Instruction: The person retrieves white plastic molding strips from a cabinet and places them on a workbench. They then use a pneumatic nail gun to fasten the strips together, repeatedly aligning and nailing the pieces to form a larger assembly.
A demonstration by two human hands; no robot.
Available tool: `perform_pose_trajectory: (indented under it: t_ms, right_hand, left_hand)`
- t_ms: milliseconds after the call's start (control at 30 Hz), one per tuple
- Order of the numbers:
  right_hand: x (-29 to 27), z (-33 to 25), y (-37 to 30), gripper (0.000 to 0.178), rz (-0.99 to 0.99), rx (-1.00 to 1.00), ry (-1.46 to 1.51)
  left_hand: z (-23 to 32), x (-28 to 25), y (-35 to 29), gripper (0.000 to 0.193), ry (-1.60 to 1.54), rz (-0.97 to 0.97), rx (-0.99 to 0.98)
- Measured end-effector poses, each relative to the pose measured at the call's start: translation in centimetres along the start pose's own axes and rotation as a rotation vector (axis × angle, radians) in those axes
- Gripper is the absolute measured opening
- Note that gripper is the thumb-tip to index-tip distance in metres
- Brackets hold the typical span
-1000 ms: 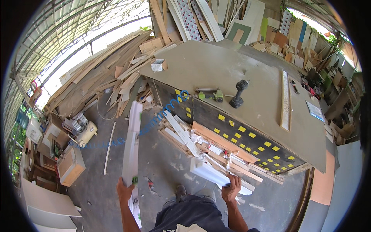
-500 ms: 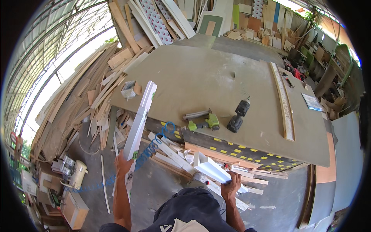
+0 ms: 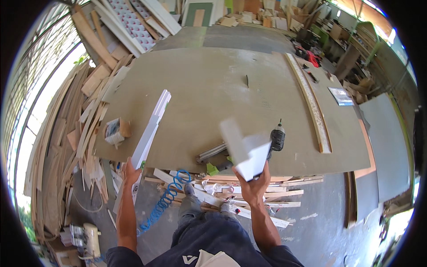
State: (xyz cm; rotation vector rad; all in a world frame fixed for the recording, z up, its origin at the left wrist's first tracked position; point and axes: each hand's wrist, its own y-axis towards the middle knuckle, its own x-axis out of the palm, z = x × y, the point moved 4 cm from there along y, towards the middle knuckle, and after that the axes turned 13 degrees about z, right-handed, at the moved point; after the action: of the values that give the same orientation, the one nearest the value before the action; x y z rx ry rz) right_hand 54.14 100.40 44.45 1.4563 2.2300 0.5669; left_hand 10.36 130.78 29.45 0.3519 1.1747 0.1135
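Observation:
My left hand [image 3: 130,172] is closed around long white trim strips [image 3: 149,133], which slope up and lie over the left part of the big workbench top [image 3: 191,93]. In my right hand [image 3: 254,184] is a short white angled trim piece [image 3: 253,159], raised over the bench's near edge and smeared by motion. Behind that piece, a green nail gun [image 3: 212,169] is mostly hidden; its silver magazine [image 3: 211,152] shows to the left. Just right of the piece stands a black cordless drill [image 3: 278,137].
A small box [image 3: 117,130] sits at the bench's left; a long wooden strip [image 3: 310,104] lies to the right. Stacked boards [image 3: 58,138] fill the left side. A coiled blue air hose [image 3: 167,200] hangs near my legs, beside scrap strips [image 3: 278,204] on the floor.
My right hand has lifted the short white trim piece up from beside the bench to over its edge. I have moved closer to the bench, the long strips still in my left hand.

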Motion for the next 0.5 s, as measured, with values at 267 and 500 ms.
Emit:
perform_pose_trajectory:
  t_ms: [267, 500]
  right_hand:
    - [14.3, -2.1, 5.5, 0.041, 0.191, 0.477, 0.472]
    - [26.9, 6.6, -0.8, 0.035, 0.194, 0.951, 0.691]
  left_hand:
    - [-0.3, 4.7, 10.6, 0.05, 0.086, -0.11, 0.144]
    - [-5.3, 6.9, 13.4, 0.051, 0.057, -0.197, 0.138]
